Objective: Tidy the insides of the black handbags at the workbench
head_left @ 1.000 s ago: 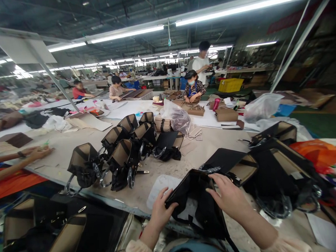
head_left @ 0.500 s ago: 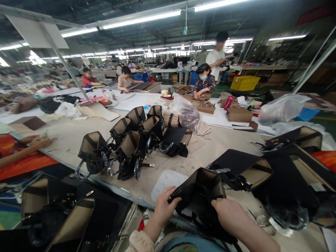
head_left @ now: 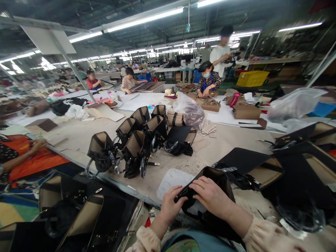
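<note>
A black handbag (head_left: 224,181) leans at the near table edge, right in front of me, its mouth turned upward and its inside dark. At the left of its mouth, my left hand (head_left: 171,206) pinches the rim between thumb and fingers. My right hand (head_left: 210,196) reaches across the opening and grips the same rim just beside the left one, fingers curled over it. A pale flat slab (head_left: 174,181) lies on the table behind the bag. The bag's lower part is hidden by my right forearm.
Several black handbags with beige linings (head_left: 137,145) stand mid-table. More bags (head_left: 299,173) crowd the right, others (head_left: 85,220) the lower left. Plastic-wrapped goods (head_left: 193,110) and thin frames (head_left: 208,130) lie farther back. A person in an orange apron (head_left: 22,153) sits at left; others work across the table.
My right hand has moved left from the bag's right side to the rim beside my left hand. The left hand keeps its hold. The view has shifted a little leftward.
</note>
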A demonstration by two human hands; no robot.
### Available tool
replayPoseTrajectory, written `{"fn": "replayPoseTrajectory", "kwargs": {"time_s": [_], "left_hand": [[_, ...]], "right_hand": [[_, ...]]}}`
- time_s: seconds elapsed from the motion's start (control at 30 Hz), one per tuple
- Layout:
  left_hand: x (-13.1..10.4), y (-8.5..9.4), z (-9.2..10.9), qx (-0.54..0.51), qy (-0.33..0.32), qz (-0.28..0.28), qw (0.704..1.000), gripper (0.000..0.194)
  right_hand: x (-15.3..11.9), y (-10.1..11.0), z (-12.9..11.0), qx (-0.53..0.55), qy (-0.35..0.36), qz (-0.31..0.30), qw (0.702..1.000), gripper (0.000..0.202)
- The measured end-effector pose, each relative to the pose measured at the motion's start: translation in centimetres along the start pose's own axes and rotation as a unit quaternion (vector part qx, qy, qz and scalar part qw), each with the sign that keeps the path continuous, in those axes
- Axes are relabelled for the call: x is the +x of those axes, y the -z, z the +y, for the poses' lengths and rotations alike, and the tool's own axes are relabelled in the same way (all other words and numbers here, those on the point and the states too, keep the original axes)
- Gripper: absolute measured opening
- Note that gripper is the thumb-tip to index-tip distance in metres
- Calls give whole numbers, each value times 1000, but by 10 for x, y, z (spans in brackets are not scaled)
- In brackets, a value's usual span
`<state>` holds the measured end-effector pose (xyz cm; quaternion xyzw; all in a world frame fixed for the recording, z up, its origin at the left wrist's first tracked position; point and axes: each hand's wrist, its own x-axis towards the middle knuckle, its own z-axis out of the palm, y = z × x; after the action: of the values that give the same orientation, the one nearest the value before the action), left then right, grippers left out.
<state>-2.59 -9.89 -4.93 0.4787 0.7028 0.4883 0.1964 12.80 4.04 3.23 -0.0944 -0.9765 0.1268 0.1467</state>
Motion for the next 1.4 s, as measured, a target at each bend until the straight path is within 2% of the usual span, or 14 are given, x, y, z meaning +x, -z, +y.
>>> {"fn": "replayPoseTrajectory", "kwargs": {"time_s": [0.1, 0.27, 0.4, 0.63, 0.8, 1.4], "left_hand": [[-1, 0, 2, -1, -11, 7, 1000, 30], [-1, -1, 3, 0, -33, 16, 999, 27], [-1, -2, 2, -5, -42, 21, 999, 27], [0, -5, 2, -14, -32, 31, 999, 22], [3, -6, 6, -23, -36, 29, 999, 21], [6, -9, 12, -47, 9, 38, 998, 20]], "right_hand": [[3, -8, -2, 6, 7, -9, 1000, 26], [5, -13, -1, 11, -10, -3, 1000, 2], [3, -16, 1, 26, -22, 2, 999, 9], [-1, -19, 4, 41, -98, 40, 994, 18], [1, -22, 7, 45, -126, 52, 990, 19], [4, -31, 10, 29, -130, 77, 988, 18]]}}
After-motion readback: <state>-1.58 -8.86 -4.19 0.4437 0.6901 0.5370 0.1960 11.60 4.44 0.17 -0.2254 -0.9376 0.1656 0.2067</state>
